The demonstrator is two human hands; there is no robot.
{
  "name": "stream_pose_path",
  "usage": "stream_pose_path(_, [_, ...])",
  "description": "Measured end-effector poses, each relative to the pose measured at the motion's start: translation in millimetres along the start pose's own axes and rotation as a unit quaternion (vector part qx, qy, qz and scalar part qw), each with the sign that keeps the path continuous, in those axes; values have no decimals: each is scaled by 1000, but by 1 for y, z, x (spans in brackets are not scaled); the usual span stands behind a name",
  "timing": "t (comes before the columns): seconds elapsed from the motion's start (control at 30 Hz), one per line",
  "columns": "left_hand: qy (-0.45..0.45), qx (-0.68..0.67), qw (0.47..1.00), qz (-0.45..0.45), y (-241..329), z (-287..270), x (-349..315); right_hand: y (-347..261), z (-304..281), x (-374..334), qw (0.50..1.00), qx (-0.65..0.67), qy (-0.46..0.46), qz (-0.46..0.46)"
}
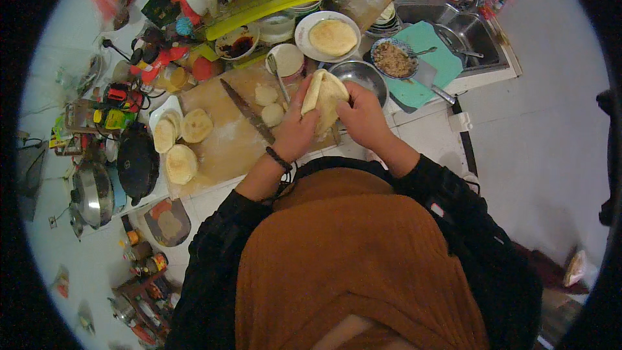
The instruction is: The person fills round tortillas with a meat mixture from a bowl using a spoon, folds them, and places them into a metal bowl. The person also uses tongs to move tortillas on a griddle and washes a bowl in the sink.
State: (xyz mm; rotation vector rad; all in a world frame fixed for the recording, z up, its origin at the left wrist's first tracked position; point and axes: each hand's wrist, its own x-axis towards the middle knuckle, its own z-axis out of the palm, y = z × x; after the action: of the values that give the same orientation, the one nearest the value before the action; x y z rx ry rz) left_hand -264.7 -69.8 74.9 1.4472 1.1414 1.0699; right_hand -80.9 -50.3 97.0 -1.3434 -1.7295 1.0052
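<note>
Both my hands hold one pale flatbread [328,105] above the near edge of the wooden board. It bends upward, and its near rim looks split apart at the top. My left hand [298,123] grips its left side, with a dark bracelet on the wrist. My right hand [365,111] pinches the right side, its thumb on the bread. Just beyond my right hand stands a metal bowl [363,76]. A blue-rimmed bowl of crumbly brown filling [392,58] sits on a green cutting board [440,48], a spoon in it.
A long knife [243,105] lies on the floured wooden board [217,149], beside small dough rounds [272,114] and several flatbreads [181,163]. A white plate [302,45] carries another flatbread. A cleaver [431,81] rests near the sink [483,48]. A black pan [137,163] stands left.
</note>
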Motion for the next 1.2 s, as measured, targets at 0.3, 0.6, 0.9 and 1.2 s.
stream_pose_path(0.3, [145,185,972,30,-16,113,40,61,-68,34,998,-47,-47,-11])
stream_pose_path(0.6, [151,-318,908,-228,17,183,63,102,-156,64,983,-51,-174,-7])
stream_pose_path(0.9, [140,-588,751,-265,9,195,70,99,-172,53,913,-152,-259,-276])
stream_pose_path(1.2, [84,-420,886,-177,-9,202,67,119,-196,75,905,-184,-243,-297])
